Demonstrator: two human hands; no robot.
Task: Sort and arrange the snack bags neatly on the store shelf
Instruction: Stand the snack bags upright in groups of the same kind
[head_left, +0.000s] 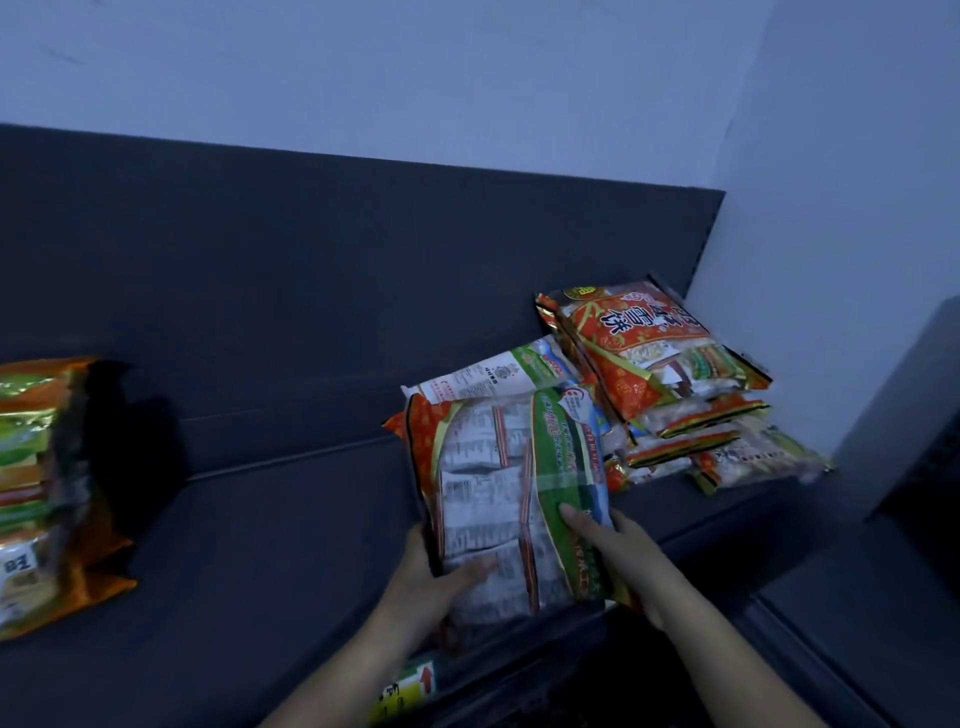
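Pale wall, dark grey shelf, dim bluish light

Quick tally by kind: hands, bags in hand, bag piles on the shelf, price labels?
Hands: 2, left hand, right hand
Bags in hand: 1, held snack bag
Bag piles: 2, left pile, right pile
Price labels: 1, price label
Total: 6

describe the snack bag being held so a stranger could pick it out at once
On the dark grey shelf, look to the right corner, where a heap of orange and red snack bags lies by the wall. In front of it is a clear-backed snack bag with a green band and orange edge. Only it is held, between the left hand and right hand.
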